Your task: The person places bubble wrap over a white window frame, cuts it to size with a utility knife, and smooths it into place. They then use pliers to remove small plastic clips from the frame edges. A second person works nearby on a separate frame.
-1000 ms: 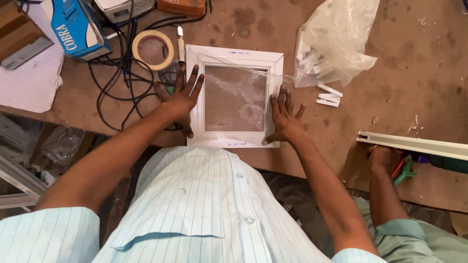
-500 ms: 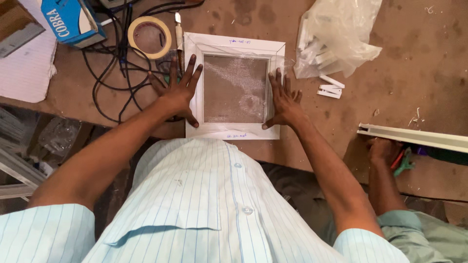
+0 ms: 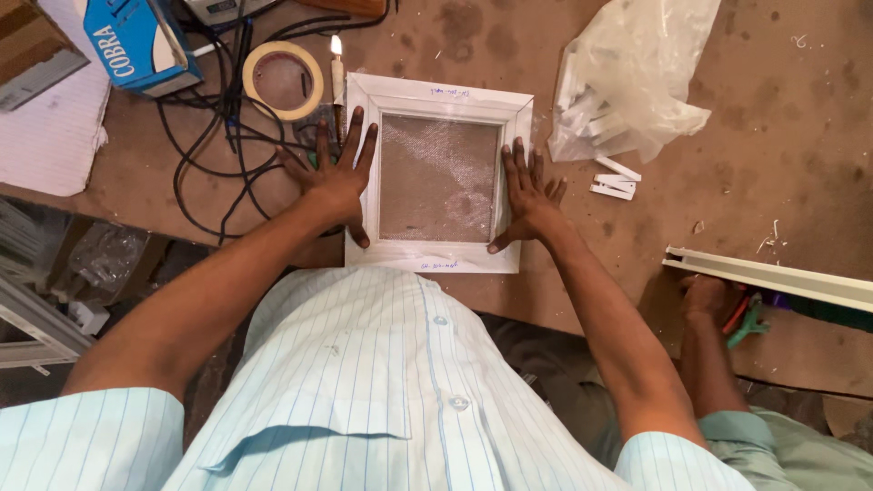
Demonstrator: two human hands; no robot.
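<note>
Workshop, small joinery or frame-making sort. Rough brown worktop (image 3: 782, 136), stained, dusty, scattered with white shavings. Tangle of black cables (image 3: 214, 127) trailing over it, roll of masking tape (image 3: 286, 80) beside them. Clear plastic bag (image 3: 632, 77) stuffed with white plastic corner pieces, two loose ones (image 3: 617, 179) lying just beside it. Small white frame with mesh (image 3: 438, 173) lying flat mid-worktop. Long white profile strip (image 3: 773, 280) at right edge, second person's hand (image 3: 714, 295) under it. Metal sections (image 3: 27, 318) stacked low at left.
</note>
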